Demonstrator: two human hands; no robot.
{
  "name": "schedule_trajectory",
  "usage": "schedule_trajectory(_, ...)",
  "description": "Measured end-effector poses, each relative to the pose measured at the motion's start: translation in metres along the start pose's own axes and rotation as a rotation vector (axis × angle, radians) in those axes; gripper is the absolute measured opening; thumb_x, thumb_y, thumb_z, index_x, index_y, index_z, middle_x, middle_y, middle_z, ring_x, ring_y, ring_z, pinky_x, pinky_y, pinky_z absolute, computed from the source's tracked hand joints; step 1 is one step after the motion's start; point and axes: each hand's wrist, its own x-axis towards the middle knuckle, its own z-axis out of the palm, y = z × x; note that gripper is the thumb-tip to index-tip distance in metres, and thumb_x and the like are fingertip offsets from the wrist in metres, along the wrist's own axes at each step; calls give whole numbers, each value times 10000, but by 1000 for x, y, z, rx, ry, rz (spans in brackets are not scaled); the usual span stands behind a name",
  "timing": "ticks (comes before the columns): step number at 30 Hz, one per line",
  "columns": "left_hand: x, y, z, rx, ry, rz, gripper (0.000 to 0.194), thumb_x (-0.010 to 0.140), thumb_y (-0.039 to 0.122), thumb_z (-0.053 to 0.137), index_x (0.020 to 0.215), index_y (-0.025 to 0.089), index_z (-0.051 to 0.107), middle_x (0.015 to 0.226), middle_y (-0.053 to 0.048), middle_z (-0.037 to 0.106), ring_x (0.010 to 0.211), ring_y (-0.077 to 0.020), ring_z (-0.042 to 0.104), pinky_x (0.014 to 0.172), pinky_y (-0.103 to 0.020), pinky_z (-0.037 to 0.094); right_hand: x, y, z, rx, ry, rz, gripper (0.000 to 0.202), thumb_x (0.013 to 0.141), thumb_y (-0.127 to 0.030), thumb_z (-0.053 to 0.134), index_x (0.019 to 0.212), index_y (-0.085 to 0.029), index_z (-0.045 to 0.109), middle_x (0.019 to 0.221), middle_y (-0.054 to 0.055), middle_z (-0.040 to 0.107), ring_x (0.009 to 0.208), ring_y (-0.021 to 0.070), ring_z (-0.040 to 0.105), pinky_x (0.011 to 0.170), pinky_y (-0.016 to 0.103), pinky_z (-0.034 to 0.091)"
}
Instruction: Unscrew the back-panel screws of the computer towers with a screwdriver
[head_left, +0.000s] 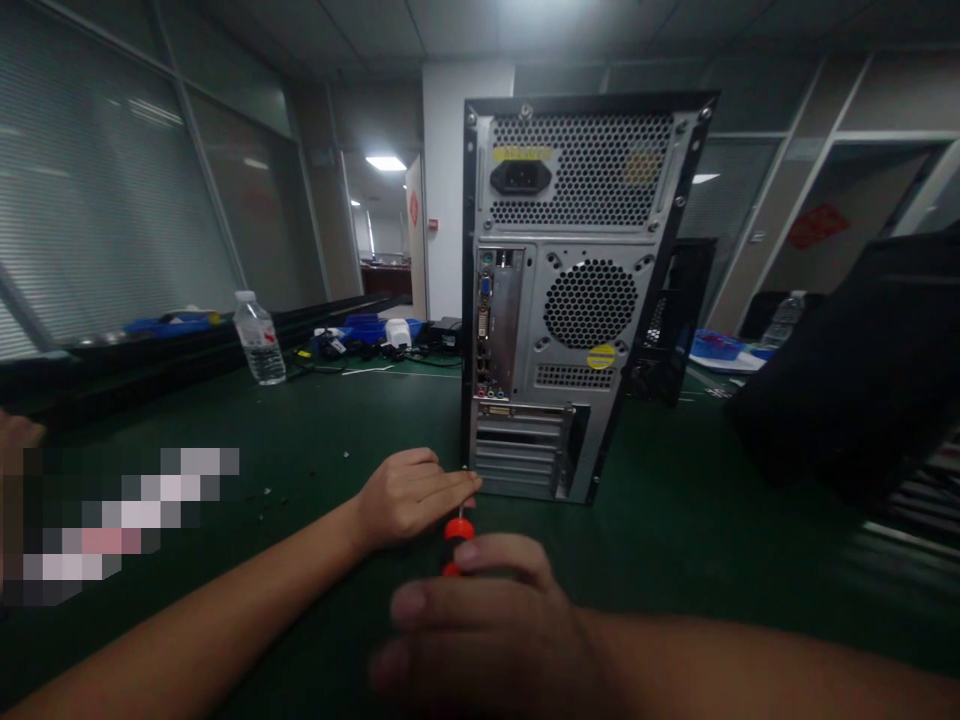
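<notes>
The computer case stands upright with its metal back toward me. By its lower left corner, my left hand has its fingers close together, the fingertips around the tip of the screwdriver's shaft; what lies between them is hidden. My right hand, partly smeared by motion, is closed around a red-and-black screwdriver. The thin shaft points away from me at the corner of the case. Most of the handle is hidden behind my right fingers.
A water bottle stands left on the green table. Cables and a blue tray lie behind. A dark case-like object leans at right. Tiny bits lie at left, near part of another person's hand and a pixelated patch.
</notes>
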Motion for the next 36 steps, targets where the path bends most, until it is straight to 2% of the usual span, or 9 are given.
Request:
schedule_trajectory(1,0,0,0,1,-3,8,285,935,164,578,1209,85,577,1022,-114,756,787,-133,721,642,-275,559,4,9,3,19,3,-27,317,1064,-364,391,1252,-146,521,1128,-15,695,1244,58,550,1167,217,309)
schedule_trajectory(4,-3,-1,2,41,-33,55,309,935,163,575,1231,74,566,1052,-113,750,812,-140,716,649,-280,557,5,28,12,5,-83,-194,214,1006,-366,536,1186,-272,604,1283,-6,625,1324,125,490,1101,325,389)
schedule_trajectory(7,-6,-1,4,93,-63,86,316,919,159,590,1215,48,578,1072,-129,741,788,-153,707,642,-297,553,-1,34,14,-4,-265,-233,282,1053,-413,397,1221,-349,615,1354,-62,575,1347,81,438,1090,286,381)
schedule_trajectory(10,-7,-1,5,99,-72,89,307,926,155,563,1210,40,581,1071,-137,738,774,-153,696,634,-299,547,-3,31,12,-27,-285,-228,310,1070,-363,356,1208,-329,632,1323,-73,597,1330,58,436,1084,248,367)
schedule_trajectory(16,-2,0,4,11,-85,37,272,956,188,483,1160,66,617,1027,-124,744,855,-187,701,730,-338,564,-4,24,20,93,-59,-103,327,1088,-312,296,1097,-224,611,1021,-17,686,1067,45,586,940,223,405)
schedule_trajectory(22,-3,0,6,59,-20,-38,236,888,222,644,1111,144,653,1006,-70,754,921,-177,698,817,-338,564,-12,29,37,192,237,-5,407,1078,-423,267,804,-190,456,698,-25,514,688,91,513,693,226,397)
schedule_trajectory(30,-2,2,3,26,34,21,117,886,178,657,984,116,673,981,-69,766,935,-181,731,837,-327,606,-9,33,47,224,59,-92,328,1049,-454,389,964,-173,534,781,-29,612,745,68,585,744,196,441)
schedule_trajectory(33,0,4,0,55,21,65,132,894,151,635,1004,88,673,1014,-95,761,948,-198,733,830,-334,623,-13,35,53,172,43,-160,467,1087,-401,229,810,-162,520,634,-45,510,567,64,484,599,206,397)
schedule_trajectory(36,1,4,-1,78,-2,106,170,918,134,577,1039,60,672,1024,-119,756,966,-213,731,821,-343,632,-18,37,56,135,67,-180,465,1069,-424,315,707,-167,454,591,-54,435,516,68,397,500,223,297)
